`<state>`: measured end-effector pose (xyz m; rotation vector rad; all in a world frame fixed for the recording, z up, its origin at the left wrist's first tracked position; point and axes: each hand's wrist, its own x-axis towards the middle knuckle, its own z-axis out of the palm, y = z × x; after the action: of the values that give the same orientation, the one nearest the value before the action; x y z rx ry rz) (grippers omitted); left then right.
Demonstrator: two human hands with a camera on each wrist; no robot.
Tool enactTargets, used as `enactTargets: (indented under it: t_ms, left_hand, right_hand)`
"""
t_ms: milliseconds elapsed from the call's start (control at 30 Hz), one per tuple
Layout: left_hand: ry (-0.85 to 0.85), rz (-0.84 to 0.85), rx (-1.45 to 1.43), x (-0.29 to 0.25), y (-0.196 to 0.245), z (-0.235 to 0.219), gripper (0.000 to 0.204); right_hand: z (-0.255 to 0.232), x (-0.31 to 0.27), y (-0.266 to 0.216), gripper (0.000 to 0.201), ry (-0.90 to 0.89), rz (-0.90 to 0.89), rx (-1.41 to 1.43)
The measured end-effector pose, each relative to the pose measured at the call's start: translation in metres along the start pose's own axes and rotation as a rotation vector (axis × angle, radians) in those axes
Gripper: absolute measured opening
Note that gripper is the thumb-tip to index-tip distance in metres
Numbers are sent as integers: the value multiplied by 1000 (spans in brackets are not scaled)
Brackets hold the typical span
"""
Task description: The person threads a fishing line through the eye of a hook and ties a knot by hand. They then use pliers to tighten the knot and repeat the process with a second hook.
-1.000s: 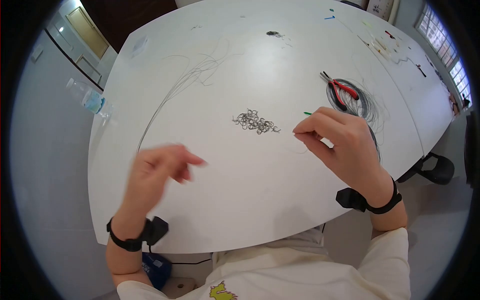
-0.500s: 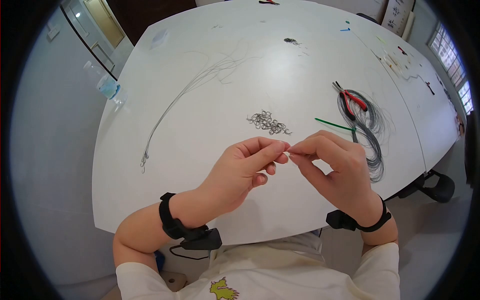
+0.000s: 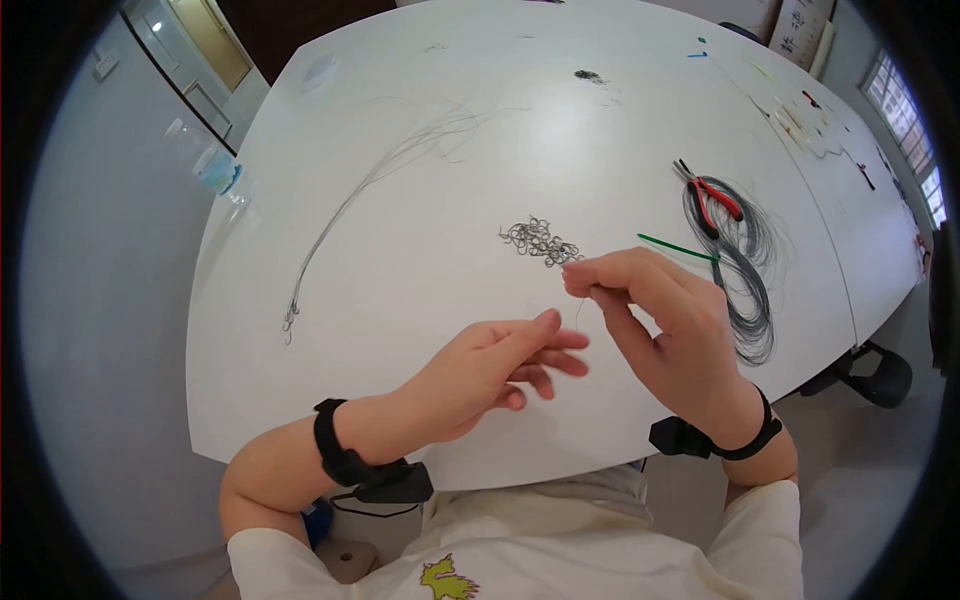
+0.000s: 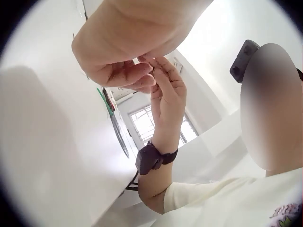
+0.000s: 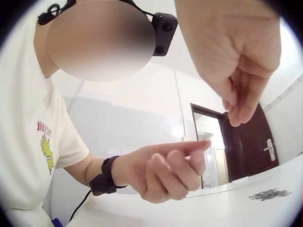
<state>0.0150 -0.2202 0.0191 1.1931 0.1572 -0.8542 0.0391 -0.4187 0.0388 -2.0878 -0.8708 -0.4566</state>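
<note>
At the far left of the white table (image 3: pixel 400 270), a clear bottle (image 3: pixel 217 168) stands near the edge, and here come the long pale strands (image 3: pixel 345 207), sweeping away from a small cluster of hooks (image 3: pixel 290 322) at their near end. Next, the left hand (image 3: pixel 480 375): thumb out, fingers loosely bent and a little spread, apart from the other hand. Beyond it, mid-table, sits the tangled pile of hooks (image 3: pixel 540 242). Now the right hand (image 3: pixel 680 330), thumb and fingertips together just beside that pile, pinching a fine line (image 3: pixel 579 312) that dangles towards the left fingertips; whether it touches them, I can't tell. Over on the right, a green tie (image 3: pixel 675 246) reaches to the dark looped coil (image 3: pixel 745 300), with red-and-black pliers (image 3: pixel 727 202) lying on its far part.
</note>
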Motion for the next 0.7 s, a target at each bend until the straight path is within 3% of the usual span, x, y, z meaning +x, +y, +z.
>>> enactTargets:
  t_ms: [67, 133, 167, 300, 367, 700]
  left_hand:
    - [26, 2, -112, 5, 3, -1, 38]
    - [42, 214, -158, 11, 3, -10, 26]
    - [-11, 229, -183, 12, 4, -18, 21]
    - [31, 231, -154, 10, 7, -18, 21]
    - [153, 271, -85, 7, 13, -16, 15]
    - [163, 236, -55, 1, 18, -28, 16]
  right_hand:
    - [3, -1, -4, 25, -29, -15, 11]
    - [5, -2, -5, 25, -16, -9, 20]
    - [5, -3, -5, 25, -26, -11, 20]
    - [6, -3, -2, 23, -50, -2, 5]
    - [7, -4, -2, 23, -91, 6, 25]
    - [24, -5, -8, 26, -217, 17, 117]
